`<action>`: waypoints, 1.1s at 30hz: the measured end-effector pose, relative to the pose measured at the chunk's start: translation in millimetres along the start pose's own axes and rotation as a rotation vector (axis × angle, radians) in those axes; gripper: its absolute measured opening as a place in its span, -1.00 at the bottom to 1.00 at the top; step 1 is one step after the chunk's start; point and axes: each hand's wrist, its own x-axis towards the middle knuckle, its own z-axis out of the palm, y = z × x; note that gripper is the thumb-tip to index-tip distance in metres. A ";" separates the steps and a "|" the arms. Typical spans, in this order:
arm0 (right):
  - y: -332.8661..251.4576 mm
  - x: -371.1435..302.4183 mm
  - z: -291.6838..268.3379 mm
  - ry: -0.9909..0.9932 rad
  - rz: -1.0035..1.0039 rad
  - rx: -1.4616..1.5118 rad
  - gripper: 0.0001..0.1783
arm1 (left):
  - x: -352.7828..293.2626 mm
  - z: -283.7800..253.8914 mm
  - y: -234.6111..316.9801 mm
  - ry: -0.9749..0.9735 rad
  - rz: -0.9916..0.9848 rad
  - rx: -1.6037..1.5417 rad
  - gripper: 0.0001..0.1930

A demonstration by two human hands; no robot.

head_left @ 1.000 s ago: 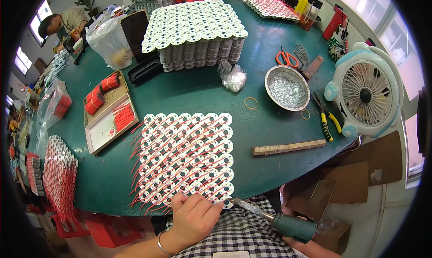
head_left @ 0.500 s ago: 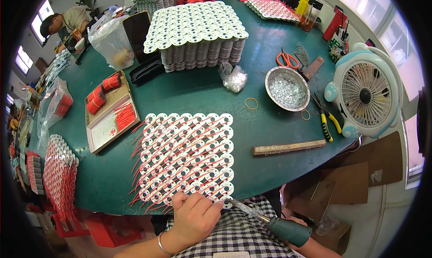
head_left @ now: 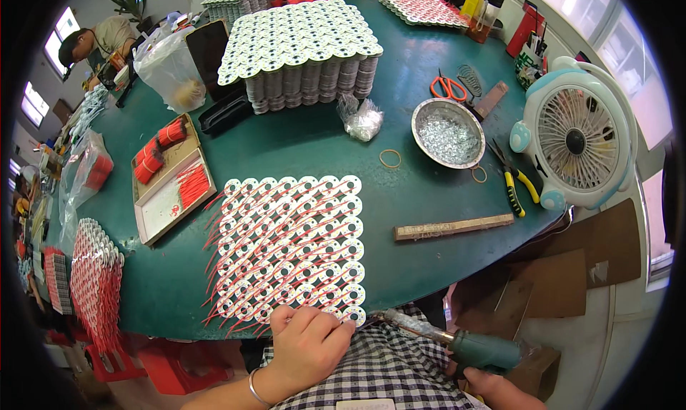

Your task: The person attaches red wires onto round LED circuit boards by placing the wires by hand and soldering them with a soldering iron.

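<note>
Head view: your left hand (head_left: 311,342) bends its fingers over the near edge of the red-wired disc panel (head_left: 289,253), which lies flat at the worktop's (head_left: 400,278) near edge; I cannot tell whether that grip pinches anything. Your right hand (head_left: 480,379) has its grip clasped around the green handle of the soldering iron (head_left: 486,351), whose tip sits just beside the panel's near right corner. A shallow box (head_left: 158,211) lies toward the worktop's left edge, a wooden bar (head_left: 454,228) and pliers (head_left: 510,195) toward its right edge.
</note>
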 end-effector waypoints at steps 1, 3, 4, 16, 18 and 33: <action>-0.3 -0.6 0.1 0.021 0.029 0.037 -0.55 | -0.7 1.6 -0.2 -0.003 0.001 -0.013 -0.84; 2.2 -1.0 0.1 0.045 0.059 0.074 -0.55 | -0.5 3.0 0.2 -0.001 0.003 -0.018 -0.84; 7.6 0.2 -0.5 0.014 0.018 0.091 -0.55 | -0.4 3.3 0.5 0.002 0.003 -0.021 -0.84; 8.2 2.7 -1.4 -0.044 0.002 0.023 -0.57 | 0.1 5.1 0.0 -0.004 0.017 -0.023 -0.83; 10.1 1.4 -3.1 -0.085 0.021 0.024 -0.56 | 0.3 5.3 -0.7 -0.005 0.022 -0.025 -0.83; 4.1 4.8 -5.1 -0.027 -0.005 0.078 -0.30 | 3.6 4.6 0.3 -0.024 -0.008 -0.045 -0.86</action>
